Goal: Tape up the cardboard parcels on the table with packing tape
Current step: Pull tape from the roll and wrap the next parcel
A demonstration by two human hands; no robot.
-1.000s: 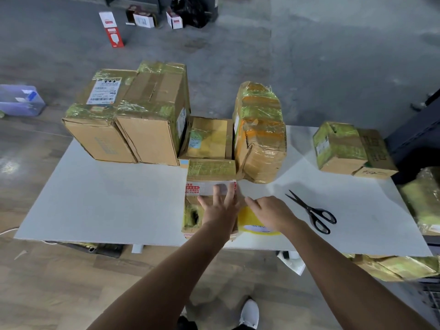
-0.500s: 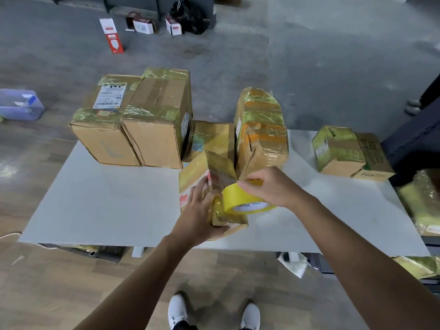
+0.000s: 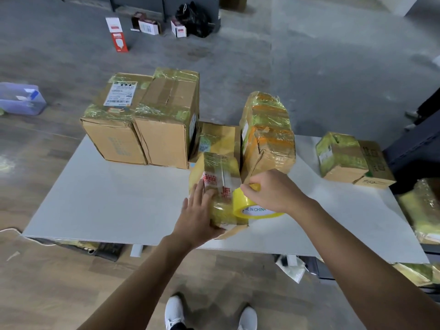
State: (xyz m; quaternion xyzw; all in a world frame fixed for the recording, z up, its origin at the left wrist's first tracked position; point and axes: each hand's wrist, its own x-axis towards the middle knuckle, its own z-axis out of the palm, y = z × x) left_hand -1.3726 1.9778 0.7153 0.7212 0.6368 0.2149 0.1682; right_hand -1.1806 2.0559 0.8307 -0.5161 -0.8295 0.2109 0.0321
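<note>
A small cardboard parcel (image 3: 220,184) with red-printed tape and yellowish wrap is tilted up at the table's front middle. My left hand (image 3: 198,214) grips its near left side and underside. My right hand (image 3: 271,191) holds a yellow packing tape roll (image 3: 245,207) pressed against the parcel's right side. Behind stand two big taped boxes (image 3: 142,125), a flat parcel (image 3: 217,141) and a tall wrapped parcel (image 3: 267,134).
Two small taped parcels (image 3: 350,158) sit at the white table's (image 3: 107,206) far right. More wrapped parcels (image 3: 423,210) lie right of the table. A purple bin (image 3: 21,98) and small cartons (image 3: 116,34) are on the floor. The scissors are hidden.
The small parcel went from lying flat to lifted and tilted in my left hand. My right hand raised the tape roll off the table and brought it against the parcel's right side.
</note>
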